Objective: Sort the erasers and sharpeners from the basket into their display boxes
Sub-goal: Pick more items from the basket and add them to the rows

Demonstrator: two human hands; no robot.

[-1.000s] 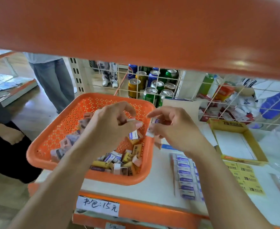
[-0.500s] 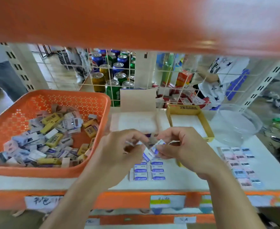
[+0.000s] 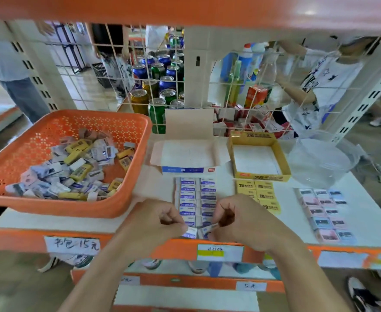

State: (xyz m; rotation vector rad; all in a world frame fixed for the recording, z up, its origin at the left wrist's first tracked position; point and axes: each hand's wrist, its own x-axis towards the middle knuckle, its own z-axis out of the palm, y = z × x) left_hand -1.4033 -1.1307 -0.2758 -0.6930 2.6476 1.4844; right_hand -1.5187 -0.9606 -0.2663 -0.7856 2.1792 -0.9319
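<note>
One orange basket (image 3: 72,210) holds a heap of erasers (image 3: 72,172). Two display boxes, the white box (image 3: 188,154) and the yellow box (image 3: 261,176), show bare bottoms. At the near end of two blue eraser columns (image 3: 195,197) on the shelf (image 3: 297,210), the left hand (image 3: 160,219) and the right hand (image 3: 239,219) each pinch one blue eraser (image 3: 191,232).

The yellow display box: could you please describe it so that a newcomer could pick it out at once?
From the orange basket on the left of the white shelf, go right past the white box with the blue front. The yellow display box comes next, beside the clear plastic bowl. Only it has yellow walls with 2B printed in front.
</note>
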